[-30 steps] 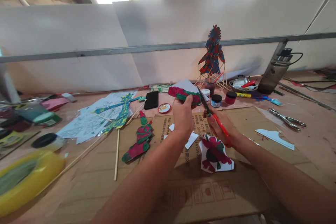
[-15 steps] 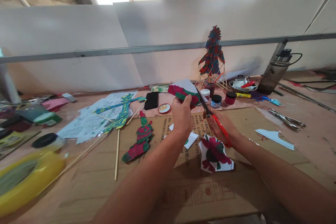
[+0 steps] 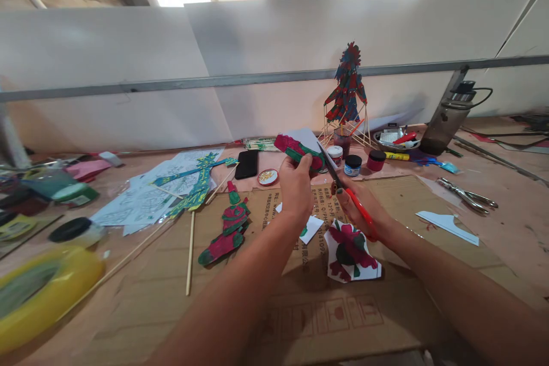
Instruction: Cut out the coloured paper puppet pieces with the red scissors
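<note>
My left hand (image 3: 299, 186) pinches a painted paper cutout (image 3: 294, 144), magenta with green, above the cardboard. In my right hand (image 3: 358, 206) is a pair of scissors (image 3: 362, 209) with red handles, its dark blades pointing up and left beside the cutout's right end. Below my right hand lies a white paper piece (image 3: 351, 254) painted with a magenta and green shape. To the left of my left forearm rest several finished-edge magenta and green cutouts (image 3: 227, 234). White paper scraps (image 3: 312, 229) lie beneath my hands.
Flat cardboard (image 3: 150, 309) covers the table front. A yellow tape roll (image 3: 81, 280) sits left, near a blue-green figure on sticks (image 3: 199, 183). Behind are a phone (image 3: 246, 164), paint jars (image 3: 353, 165) and a red-blue stick-legged figure (image 3: 349, 88). Pliers (image 3: 469, 197) and a bottle (image 3: 448, 120) stand right.
The cutout in my left hand has tilted slightly, its right end lower. The scissors' blades have shifted a little to the left. Other things on the table keep their places.
</note>
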